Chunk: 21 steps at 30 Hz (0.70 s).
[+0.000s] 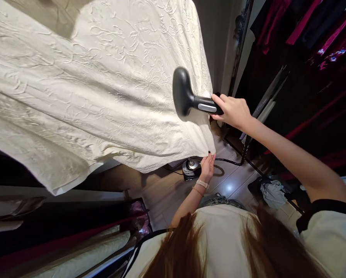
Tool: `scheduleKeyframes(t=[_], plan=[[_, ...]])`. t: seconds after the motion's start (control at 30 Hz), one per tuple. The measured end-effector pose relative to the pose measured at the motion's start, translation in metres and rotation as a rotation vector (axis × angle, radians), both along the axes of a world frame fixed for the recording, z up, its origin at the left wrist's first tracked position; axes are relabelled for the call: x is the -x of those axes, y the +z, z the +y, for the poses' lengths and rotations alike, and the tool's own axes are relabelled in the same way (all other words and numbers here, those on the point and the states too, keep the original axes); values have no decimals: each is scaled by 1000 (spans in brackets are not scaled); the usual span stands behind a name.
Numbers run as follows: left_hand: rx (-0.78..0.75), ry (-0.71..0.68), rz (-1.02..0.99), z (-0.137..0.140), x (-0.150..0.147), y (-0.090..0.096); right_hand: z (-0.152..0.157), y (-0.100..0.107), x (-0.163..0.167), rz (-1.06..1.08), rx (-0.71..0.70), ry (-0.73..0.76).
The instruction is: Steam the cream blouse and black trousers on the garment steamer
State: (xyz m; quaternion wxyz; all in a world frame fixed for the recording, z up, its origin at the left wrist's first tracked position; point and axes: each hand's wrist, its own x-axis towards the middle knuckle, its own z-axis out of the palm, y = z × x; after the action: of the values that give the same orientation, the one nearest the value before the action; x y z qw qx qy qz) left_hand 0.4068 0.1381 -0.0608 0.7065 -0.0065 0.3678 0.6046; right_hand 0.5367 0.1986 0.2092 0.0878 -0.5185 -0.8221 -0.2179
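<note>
A cream embossed cloth (126,88) with raised floral patterns spreads across the upper left, its lower edge hanging in folds. My right hand (232,110) is closed around the ribbed handle of a black garment steamer head (183,92). The steamer head lies over the cloth near its right edge; whether it touches the fabric I cannot tell. Lower down, my left hand (207,166) pinches the cloth's bottom right corner between its fingers. A pale band circles the left wrist.
The steamer base (191,166) stands on the tiled floor (231,185) below my left hand, and a dark hose (229,161) runs to the right. Dark and magenta garments (306,77) hang at the right. A crumpled pale cloth (273,194) lies low on the right. Folded fabrics (103,247) fill the lower left.
</note>
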Motion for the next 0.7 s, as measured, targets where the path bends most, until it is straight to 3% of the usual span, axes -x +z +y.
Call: scheduleKeyframes(t=[0.13,0.3,0.43,0.57,0.7], plan=[[0,8,6,-2,-1,1,8,3,-7,-191,121,184],[-9,28,-1,-2,-2,4,12,2,-7,-78,14,92],[-2,42,-7,-2,-4,6,11,-5,-12,-172,117,155],[-6,51,-15,-3,-5,8,9,-16,-18,-85,54,62],[-13,54,-18,-3,-3,11,7,-30,-20,-135,148,92]])
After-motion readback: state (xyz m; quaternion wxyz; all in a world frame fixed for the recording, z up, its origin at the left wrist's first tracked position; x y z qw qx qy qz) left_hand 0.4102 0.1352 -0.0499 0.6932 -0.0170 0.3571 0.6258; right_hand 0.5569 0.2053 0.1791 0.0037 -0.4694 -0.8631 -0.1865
